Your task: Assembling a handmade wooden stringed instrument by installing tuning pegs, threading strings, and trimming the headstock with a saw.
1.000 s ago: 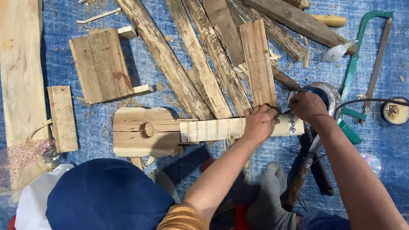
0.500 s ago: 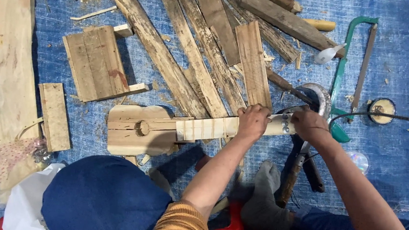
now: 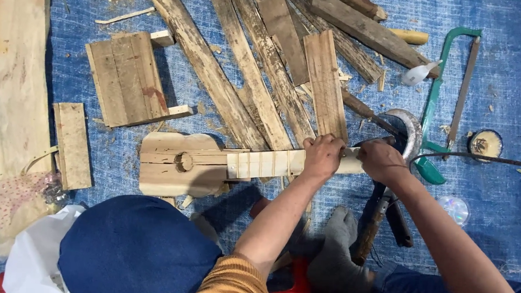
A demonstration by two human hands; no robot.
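On blue tarpaulin, at the far end of a small wooden guitar's neck, I see both of my hands working close together. My left hand (image 3: pixel 322 157) is wrapped down over the pale neck (image 3: pixel 271 163), fingers curled across its top edge so the wood is pinched firmly under the palm. My right hand (image 3: pixel 381 162) sits just beside it at the very tip of the neck, closed in a fist; I cannot tell what, if anything, it pinches there.

From that grip the wooden guitar (image 3: pixel 179 165) stretches away to my left, lying flat on the tarpaulin (image 3: pixel 513 88), its rounded body with 1 round sound hole well apart from both hands and its neck marked by thin cross lines. A curved sickle blade (image 3: pixel 409 127) arcs just beyond my right hand, and dark tool handles (image 3: pixel 387 215) lie below the wrist. A grey glove (image 3: pixel 338 257) rests near my forearms.

Farther out, a green-framed hacksaw (image 3: pixel 448 85) lies to the right, with a small round tin (image 3: pixel 485 143) beside it. Rough wooden planks (image 3: pixel 247 62) fan out above the guitar, 1 of them touching the neck near my left hand. A small slatted panel (image 3: pixel 127 77) and a long pale board (image 3: pixel 15 74) lie at far left. A blue cap (image 3: pixel 136 250) fills the lower edge.
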